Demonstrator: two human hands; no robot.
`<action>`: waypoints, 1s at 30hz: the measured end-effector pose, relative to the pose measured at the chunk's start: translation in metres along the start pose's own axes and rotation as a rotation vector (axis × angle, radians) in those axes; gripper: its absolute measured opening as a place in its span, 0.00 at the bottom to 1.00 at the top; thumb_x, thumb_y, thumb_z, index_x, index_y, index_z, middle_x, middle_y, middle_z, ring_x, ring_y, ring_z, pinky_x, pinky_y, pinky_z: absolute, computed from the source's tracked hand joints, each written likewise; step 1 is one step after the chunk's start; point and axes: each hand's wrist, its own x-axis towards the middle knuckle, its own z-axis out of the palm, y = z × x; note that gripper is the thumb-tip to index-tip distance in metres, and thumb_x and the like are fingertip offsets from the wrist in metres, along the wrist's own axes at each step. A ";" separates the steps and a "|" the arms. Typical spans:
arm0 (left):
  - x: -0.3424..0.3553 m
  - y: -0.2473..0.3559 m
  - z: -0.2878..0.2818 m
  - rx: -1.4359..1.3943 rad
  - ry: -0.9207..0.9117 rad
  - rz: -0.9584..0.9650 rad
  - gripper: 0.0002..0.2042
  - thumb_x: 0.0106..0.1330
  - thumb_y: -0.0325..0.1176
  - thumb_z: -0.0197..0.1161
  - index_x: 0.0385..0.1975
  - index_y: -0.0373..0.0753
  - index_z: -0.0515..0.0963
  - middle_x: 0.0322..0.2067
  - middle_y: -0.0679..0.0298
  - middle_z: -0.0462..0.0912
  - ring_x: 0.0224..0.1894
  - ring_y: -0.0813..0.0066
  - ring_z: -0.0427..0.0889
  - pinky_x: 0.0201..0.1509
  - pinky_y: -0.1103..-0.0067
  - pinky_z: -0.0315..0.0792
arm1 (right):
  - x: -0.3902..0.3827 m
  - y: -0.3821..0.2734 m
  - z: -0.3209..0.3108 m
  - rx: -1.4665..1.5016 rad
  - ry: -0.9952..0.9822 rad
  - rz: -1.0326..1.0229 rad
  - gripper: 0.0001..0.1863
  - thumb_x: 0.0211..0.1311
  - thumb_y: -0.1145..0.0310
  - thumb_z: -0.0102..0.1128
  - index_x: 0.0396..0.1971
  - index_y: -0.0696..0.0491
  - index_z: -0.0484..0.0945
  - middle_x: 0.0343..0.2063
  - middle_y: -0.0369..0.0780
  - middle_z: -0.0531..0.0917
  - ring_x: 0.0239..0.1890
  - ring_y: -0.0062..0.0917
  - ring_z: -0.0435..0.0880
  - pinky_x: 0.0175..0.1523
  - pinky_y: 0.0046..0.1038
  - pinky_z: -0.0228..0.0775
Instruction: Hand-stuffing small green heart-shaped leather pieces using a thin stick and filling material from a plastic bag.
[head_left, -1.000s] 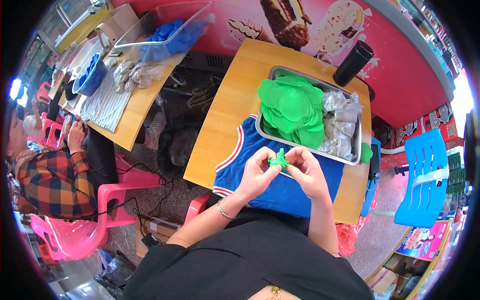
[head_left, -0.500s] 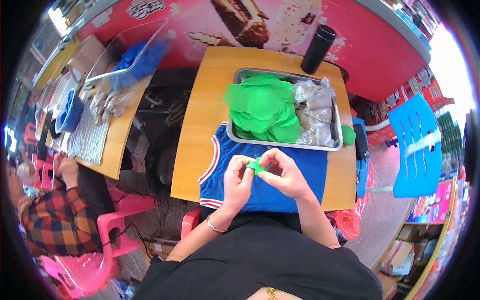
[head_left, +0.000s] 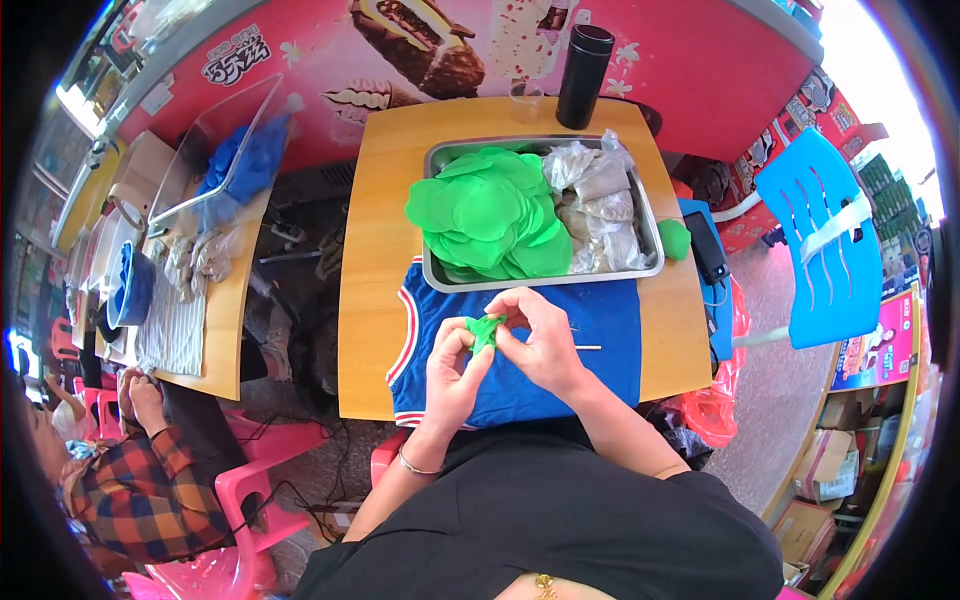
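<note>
My left hand [head_left: 452, 385] and my right hand [head_left: 543, 345] both pinch a small crumpled green piece [head_left: 483, 331] above a blue jersey [head_left: 595, 380] with a red-and-white edge. A thin white stick [head_left: 590, 348] shows on the jersey, right of my right hand. Behind my hands, a steel tray [head_left: 545, 276] holds a pile of flat green round pieces [head_left: 485, 215] and several wrinkled clear bags [head_left: 605, 200] with pale contents. A small green object [head_left: 674, 239] lies by the tray's right side. The tray and jersey are on a wooden table [head_left: 380, 200].
A black cylindrical bottle [head_left: 583, 75] stands at the table's back. A black device [head_left: 711, 262] and blue chair [head_left: 815, 240] are at right. At left, another table [head_left: 225, 330] bears a clear bin of blue pieces [head_left: 240, 160]; a co-worker [head_left: 145, 490] sits beside a pink chair [head_left: 285, 525].
The camera view has shifted, bringing the table more central and upright. My hands still grip the green piece, with my right hand now higher beside it. The white stick has come into view.
</note>
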 end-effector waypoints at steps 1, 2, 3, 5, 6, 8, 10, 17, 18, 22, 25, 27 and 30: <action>-0.001 -0.001 0.001 -0.050 0.028 0.026 0.03 0.58 0.20 0.56 0.27 0.34 0.69 0.37 0.67 0.65 0.36 0.86 0.67 0.39 0.89 0.62 | 0.001 -0.001 0.000 -0.009 -0.014 -0.007 0.10 0.48 0.82 0.56 0.32 0.59 0.71 0.29 0.38 0.77 0.30 0.18 0.78 0.37 0.20 0.72; -0.002 -0.001 0.003 -0.049 0.026 0.026 0.03 0.58 0.20 0.56 0.27 0.34 0.69 0.37 0.67 0.65 0.36 0.86 0.67 0.39 0.89 0.62 | 0.001 -0.001 -0.001 -0.008 -0.012 -0.008 0.10 0.48 0.82 0.56 0.32 0.59 0.71 0.29 0.38 0.77 0.30 0.18 0.78 0.37 0.20 0.72; -0.003 -0.001 0.005 -0.067 0.070 0.024 0.04 0.58 0.20 0.57 0.27 0.35 0.69 0.37 0.67 0.66 0.36 0.86 0.68 0.40 0.88 0.62 | 0.002 0.001 -0.003 0.000 -0.054 0.034 0.09 0.48 0.81 0.56 0.32 0.59 0.71 0.28 0.37 0.77 0.30 0.17 0.77 0.37 0.20 0.71; -0.005 -0.002 0.005 -0.084 0.113 0.021 0.04 0.58 0.20 0.57 0.27 0.35 0.69 0.38 0.67 0.66 0.37 0.86 0.68 0.41 0.88 0.62 | 0.001 0.001 -0.005 0.008 -0.094 0.075 0.09 0.48 0.81 0.57 0.32 0.59 0.71 0.28 0.36 0.76 0.30 0.16 0.76 0.37 0.19 0.71; -0.006 -0.006 0.005 -0.158 0.149 0.009 0.04 0.58 0.20 0.57 0.27 0.35 0.69 0.38 0.67 0.67 0.37 0.85 0.68 0.41 0.88 0.63 | 0.002 0.000 -0.006 0.040 -0.155 0.132 0.09 0.48 0.80 0.57 0.32 0.58 0.71 0.27 0.35 0.76 0.30 0.15 0.75 0.37 0.18 0.70; -0.006 -0.006 0.005 -0.234 0.192 -0.003 0.04 0.58 0.19 0.56 0.27 0.36 0.69 0.38 0.67 0.69 0.37 0.85 0.69 0.40 0.87 0.64 | 0.002 -0.001 -0.008 0.073 -0.215 0.189 0.09 0.48 0.79 0.57 0.31 0.58 0.71 0.26 0.35 0.75 0.29 0.14 0.74 0.36 0.17 0.69; -0.005 -0.006 0.006 -0.208 0.204 0.007 0.05 0.58 0.19 0.57 0.27 0.36 0.69 0.37 0.67 0.69 0.37 0.85 0.69 0.40 0.87 0.64 | 0.001 -0.001 -0.008 0.116 -0.218 0.205 0.08 0.49 0.79 0.56 0.31 0.58 0.71 0.26 0.33 0.74 0.29 0.13 0.74 0.36 0.16 0.68; -0.007 -0.002 0.007 -0.236 0.161 0.024 0.06 0.57 0.18 0.57 0.27 0.36 0.69 0.35 0.66 0.70 0.37 0.83 0.71 0.41 0.86 0.66 | -0.005 0.004 -0.006 0.219 -0.199 0.288 0.09 0.50 0.79 0.54 0.32 0.56 0.68 0.28 0.32 0.72 0.29 0.12 0.72 0.35 0.15 0.66; -0.006 -0.002 0.004 -0.235 0.162 0.024 0.06 0.57 0.18 0.57 0.27 0.36 0.69 0.35 0.66 0.70 0.37 0.83 0.71 0.41 0.86 0.66 | -0.006 0.005 -0.005 0.236 -0.174 0.264 0.09 0.50 0.79 0.54 0.32 0.56 0.68 0.28 0.32 0.71 0.29 0.11 0.71 0.35 0.14 0.66; -0.001 -0.001 -0.013 -0.422 -0.061 -0.088 0.06 0.57 0.19 0.58 0.26 0.38 0.68 0.34 0.65 0.72 0.37 0.82 0.72 0.41 0.86 0.67 | -0.007 -0.004 -0.004 0.257 -0.145 0.193 0.09 0.51 0.79 0.54 0.32 0.55 0.67 0.27 0.32 0.71 0.29 0.12 0.72 0.35 0.15 0.66; 0.000 0.000 -0.019 -0.467 -0.179 -0.128 0.06 0.58 0.21 0.57 0.31 0.38 0.68 0.32 0.66 0.73 0.36 0.83 0.72 0.40 0.86 0.66 | -0.008 -0.013 -0.004 0.168 -0.126 0.243 0.09 0.52 0.79 0.55 0.32 0.55 0.67 0.26 0.33 0.72 0.29 0.12 0.73 0.35 0.16 0.67; -0.011 0.013 -0.014 -0.370 -0.383 -0.349 0.06 0.60 0.23 0.56 0.35 0.37 0.68 0.31 0.67 0.74 0.35 0.85 0.72 0.39 0.86 0.66 | 0.002 0.003 -0.012 0.177 -0.029 0.174 0.08 0.53 0.79 0.55 0.32 0.56 0.67 0.26 0.33 0.74 0.29 0.13 0.74 0.35 0.16 0.68; -0.022 -0.006 -0.001 -0.383 -0.225 -0.273 0.07 0.62 0.24 0.53 0.39 0.37 0.67 0.31 0.69 0.74 0.34 0.86 0.72 0.38 0.87 0.67 | 0.005 -0.013 -0.016 0.134 -0.153 0.138 0.08 0.55 0.78 0.55 0.35 0.56 0.69 0.28 0.35 0.75 0.31 0.14 0.76 0.36 0.16 0.69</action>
